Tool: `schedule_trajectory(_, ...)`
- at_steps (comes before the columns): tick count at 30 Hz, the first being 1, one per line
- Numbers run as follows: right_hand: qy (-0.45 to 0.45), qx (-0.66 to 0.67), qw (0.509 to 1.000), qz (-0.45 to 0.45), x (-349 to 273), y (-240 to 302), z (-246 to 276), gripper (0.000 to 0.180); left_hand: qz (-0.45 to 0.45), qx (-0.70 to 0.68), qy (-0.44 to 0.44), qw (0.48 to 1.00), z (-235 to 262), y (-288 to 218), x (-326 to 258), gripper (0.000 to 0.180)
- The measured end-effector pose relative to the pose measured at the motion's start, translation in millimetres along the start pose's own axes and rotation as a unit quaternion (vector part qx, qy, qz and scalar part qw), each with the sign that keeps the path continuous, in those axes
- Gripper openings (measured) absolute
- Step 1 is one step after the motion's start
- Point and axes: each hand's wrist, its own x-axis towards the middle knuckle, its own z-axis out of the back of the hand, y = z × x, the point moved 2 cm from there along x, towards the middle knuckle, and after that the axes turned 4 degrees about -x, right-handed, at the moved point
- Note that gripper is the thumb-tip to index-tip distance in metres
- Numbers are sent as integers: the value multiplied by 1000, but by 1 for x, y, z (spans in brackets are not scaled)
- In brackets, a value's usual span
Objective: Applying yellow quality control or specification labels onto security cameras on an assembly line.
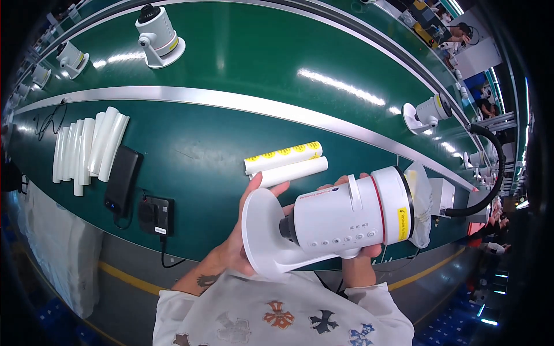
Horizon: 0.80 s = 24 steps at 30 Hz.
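Note:
Above my lap lies a white cylindrical device [334, 222] on a swivel stand, tilted on its side. It has a red ring, a black-rimmed wide end, a yellow label and a row of small round buttons. My left hand [235, 239] grips the stand's round base [259, 230] from the left, its fingers partly behind it. My right hand [369, 254] holds the cylinder from below and behind, with fingertips showing at its upper edge. Just beyond my left fingers are two rolls on the bench, one with yellow labels [283, 157] and one plain white [294, 172].
Several white rolls [86, 147] lie at the left, beside a black power bank [123, 179] and a small black box [156, 214] with cables. Similar white devices [161, 37] stand on the green conveyor [248, 52]. At right are a plastic bag [422, 202] and a black hose [499, 167].

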Motion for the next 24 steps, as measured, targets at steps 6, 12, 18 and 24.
schedule_trajectory(6,40,1,999,23,17,21,-61,110,131,-101,30,986,-15,-6,5,129)
schedule_trajectory(12,225,-20,974,9,26,36,-74,91,204,-177,59,961,-1,18,4,109)
schedule_trajectory(18,60,-61,963,-255,25,59,-71,93,224,-91,61,968,10,-10,13,110)
schedule_trajectory(24,318,-521,692,-384,57,49,-53,82,321,68,-21,944,13,-20,14,100)
